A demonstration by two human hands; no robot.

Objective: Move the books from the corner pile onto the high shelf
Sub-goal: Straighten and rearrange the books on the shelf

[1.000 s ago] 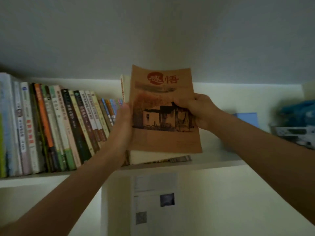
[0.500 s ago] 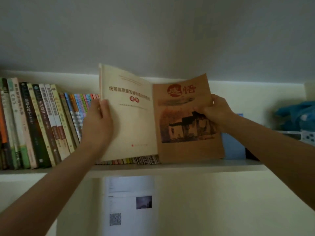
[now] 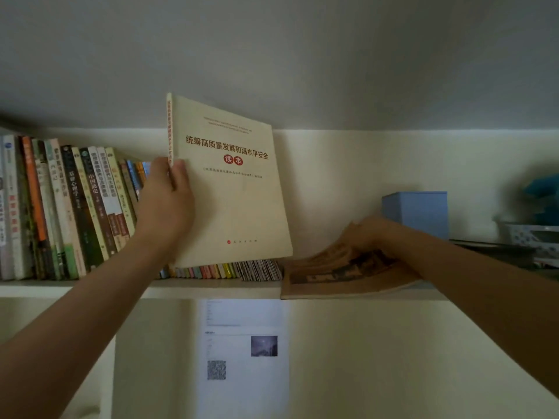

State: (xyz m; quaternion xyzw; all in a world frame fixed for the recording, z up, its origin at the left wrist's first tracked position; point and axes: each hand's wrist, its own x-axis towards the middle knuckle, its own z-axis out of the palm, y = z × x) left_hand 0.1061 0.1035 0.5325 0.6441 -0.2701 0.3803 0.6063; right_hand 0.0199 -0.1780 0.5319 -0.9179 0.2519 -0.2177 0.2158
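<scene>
- Your left hand point(image 3: 165, 204) grips a cream book point(image 3: 233, 189) — its paper cover looks matt and smooth.
- Under your right hand point(image 3: 370, 231), the brown book point(image 3: 341, 273) shows a soft, bending paper cover.
- The shelf point(image 3: 211, 288) looks painted — smooth, matt white.

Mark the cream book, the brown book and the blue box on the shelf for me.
cream book point(image 3: 236, 201): head view, middle of its front cover.
brown book point(image 3: 338, 273): head view, on its cover picture, lying near flat.
blue box point(image 3: 416, 213): head view, middle of its front face.
</scene>
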